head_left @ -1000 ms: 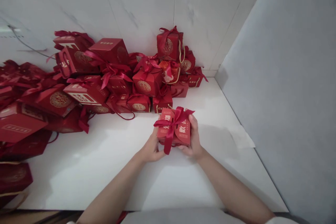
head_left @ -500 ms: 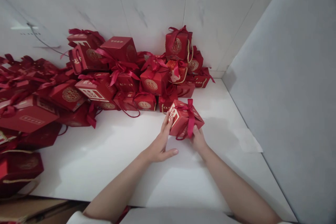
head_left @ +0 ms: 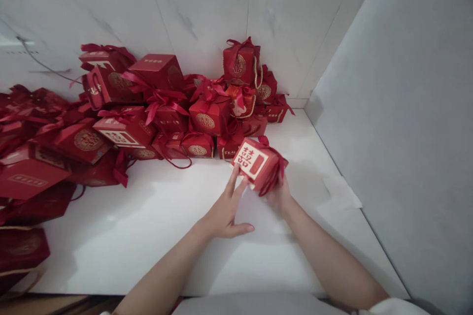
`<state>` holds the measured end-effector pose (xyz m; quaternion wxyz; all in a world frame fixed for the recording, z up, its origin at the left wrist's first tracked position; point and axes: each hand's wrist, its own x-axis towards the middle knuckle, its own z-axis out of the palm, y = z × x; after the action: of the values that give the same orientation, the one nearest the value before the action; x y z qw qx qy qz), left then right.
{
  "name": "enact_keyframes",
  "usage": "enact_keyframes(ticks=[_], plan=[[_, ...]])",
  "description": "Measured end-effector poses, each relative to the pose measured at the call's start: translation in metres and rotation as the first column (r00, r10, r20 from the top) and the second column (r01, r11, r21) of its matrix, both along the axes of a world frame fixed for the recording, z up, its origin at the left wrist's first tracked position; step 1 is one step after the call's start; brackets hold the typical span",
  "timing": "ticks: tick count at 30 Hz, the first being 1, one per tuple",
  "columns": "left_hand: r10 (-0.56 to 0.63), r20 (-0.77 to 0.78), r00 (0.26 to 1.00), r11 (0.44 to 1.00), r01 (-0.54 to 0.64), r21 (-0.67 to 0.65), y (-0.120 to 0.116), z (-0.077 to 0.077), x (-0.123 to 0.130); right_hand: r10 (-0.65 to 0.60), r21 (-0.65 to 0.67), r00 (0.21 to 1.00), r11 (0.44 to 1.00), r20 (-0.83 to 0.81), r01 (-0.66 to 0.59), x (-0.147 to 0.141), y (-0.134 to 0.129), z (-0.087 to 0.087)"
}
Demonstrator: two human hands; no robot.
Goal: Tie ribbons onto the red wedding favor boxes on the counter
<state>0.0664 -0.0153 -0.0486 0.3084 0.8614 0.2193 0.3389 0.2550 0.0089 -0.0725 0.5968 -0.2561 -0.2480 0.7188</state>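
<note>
Over white tabletop (head_left: 148,226), right fingers (head_left: 284,186) holding red box (head_left: 264,170), left fingers (head_left: 231,183) spread wide at its edge

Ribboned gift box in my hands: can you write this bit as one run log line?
ribboned gift box: held, tilted | right hand: holding | left hand: fingertips touching, thumb off | piled gift boxes: behind

The red gift box (head_left: 256,165) has turned — its ribbon (head_left: 281,165), across the box's top a second ago, is now toward the right hand (head_left: 280,194), its cream double-happiness panel (head_left: 251,158) turned up into view. The left hand (head_left: 222,214) has opened — fingers at the box's near-left edge, thumb off it.
</note>
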Motion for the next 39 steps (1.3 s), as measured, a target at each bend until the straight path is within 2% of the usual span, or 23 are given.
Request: enact_keyframes(ticks=[4,10,14,17,20,23,25,28,32,34,36,39], plan=[[-0.051,0.007,0.999,0.997,0.051,0.064,-0.004,-0.004,0.004,-0.026,-0.075,0.996,0.997,-0.088,0.019,0.009,0.002,0.003],[-0.01,-0.038,0.999,0.996,0.014,0.084,-0.001,-0.004,-0.001,0.025,-0.039,0.984,0.999,-0.178,-0.032,0.012,0.0,0.005],[0.032,-0.077,0.997,0.998,-0.027,0.061,0.001,-0.003,-0.004,0.051,-0.082,0.972,0.994,-0.228,-0.072,0.011,0.002,0.005],[0.085,-0.068,0.994,0.996,-0.085,0.003,0.003,-0.001,-0.005,-0.024,-0.151,0.985,0.989,-0.173,-0.002,0.011,0.008,0.003],[0.153,-0.022,0.988,0.985,-0.154,-0.074,0.005,0.002,-0.007,-0.152,-0.179,0.987,0.974,-0.048,0.141,0.014,0.019,-0.001],[0.216,-0.007,0.976,0.97,-0.215,-0.11,0.009,0.001,-0.008,-0.282,-0.016,0.952,0.958,0.116,0.286,0.017,0.029,-0.008],[0.242,-0.007,0.97,0.964,-0.241,-0.114,0.011,0.0,-0.007,-0.334,0.104,0.922,0.942,0.196,0.319,0.017,0.031,-0.012],[0.255,0.013,0.967,0.957,-0.251,-0.145,0.013,-0.005,-0.004,-0.304,0.17,0.913,0.949,0.272,0.266,0.014,0.026,-0.014],[0.279,0.117,0.953,0.926,-0.235,-0.295,0.013,-0.009,0.003,-0.278,0.278,0.897,0.943,0.345,0.185,0.01,0.018,-0.004],[0.299,0.162,0.941,0.897,-0.219,-0.385,0.013,-0.01,0.007,-0.321,0.412,0.854,0.9,0.41,0.14,0.009,0.015,0.004],[0.344,0.173,0.923,0.856,-0.232,-0.461,0.013,-0.009,0.009,-0.405,0.548,0.786,0.83,0.468,0.101,0.008,0.012,0.011],[0.443,0.174,0.879,0.771,-0.275,-0.574,0.014,-0.011,0.011,-0.511,0.631,0.709,0.767,0.486,0.121,0.008,0.008,0.013]])
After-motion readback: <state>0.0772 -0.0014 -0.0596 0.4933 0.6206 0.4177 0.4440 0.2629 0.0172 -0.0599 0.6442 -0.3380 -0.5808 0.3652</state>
